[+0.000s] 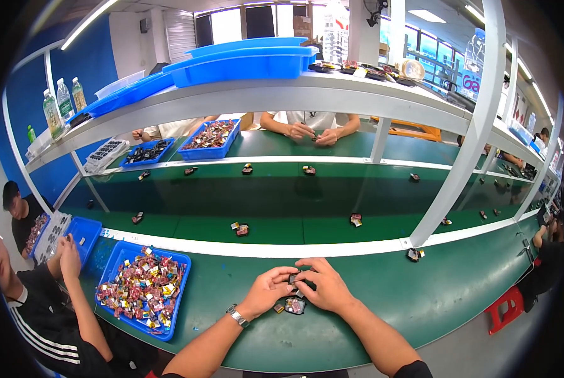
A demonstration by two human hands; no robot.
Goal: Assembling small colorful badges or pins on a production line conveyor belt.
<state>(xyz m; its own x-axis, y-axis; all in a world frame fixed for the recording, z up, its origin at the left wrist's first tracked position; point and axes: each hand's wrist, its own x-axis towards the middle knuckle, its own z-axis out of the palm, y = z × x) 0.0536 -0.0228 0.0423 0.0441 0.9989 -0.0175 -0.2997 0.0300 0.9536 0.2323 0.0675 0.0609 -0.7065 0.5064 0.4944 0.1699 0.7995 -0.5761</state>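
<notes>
My left hand (268,292) and my right hand (325,287) meet over the green worktop, with fingers closed round a small dark electronic part (292,278). Fingers cover much of it, and its exact kind cannot be made out. Just below them on the worktop lies a small black casing (295,306) with pale and reddish parts in it. A little reddish-brown piece (279,308) rests at its left side. On my left wrist is a metal watch (238,316).
A blue tray (186,277) heaped with small wired parts stands left of my arms. Beyond a white rail, small assemblies (241,230) lie spaced along the green belt (282,208). A white post (465,126) rises at right. Co-workers sit left and opposite.
</notes>
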